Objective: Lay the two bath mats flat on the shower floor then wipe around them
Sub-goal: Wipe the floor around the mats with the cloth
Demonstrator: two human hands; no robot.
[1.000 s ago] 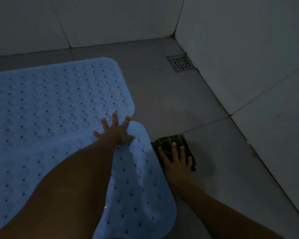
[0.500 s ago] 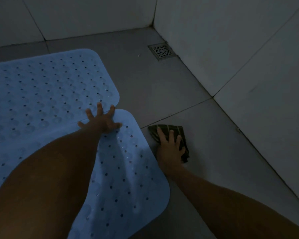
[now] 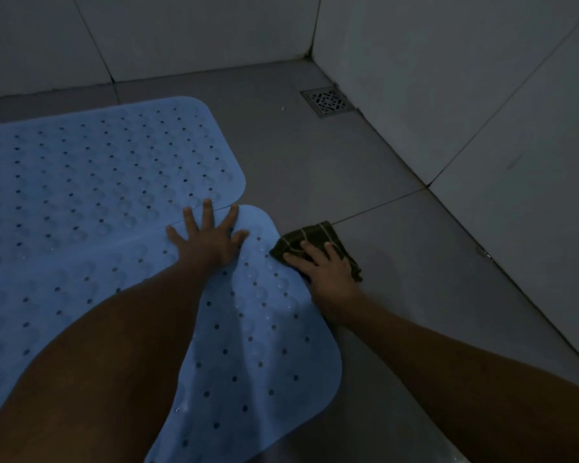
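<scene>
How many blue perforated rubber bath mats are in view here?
2. The far blue perforated rubber bath mat lies toward the back wall; the near blue perforated rubber bath mat lies under the left hand, their edges meeting. Both run out of frame.

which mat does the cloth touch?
The near mat, the one running under the left hand's palm toward the camera. The cloth, under the right hand, meets its right edge; the far mat lies clear of it.

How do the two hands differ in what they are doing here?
The left hand lies splayed on the seam between the two blue mats; the right hand presses a dark striped cloth to the grey floor beside the near mat. Both lie flat, fingers straight.
</scene>
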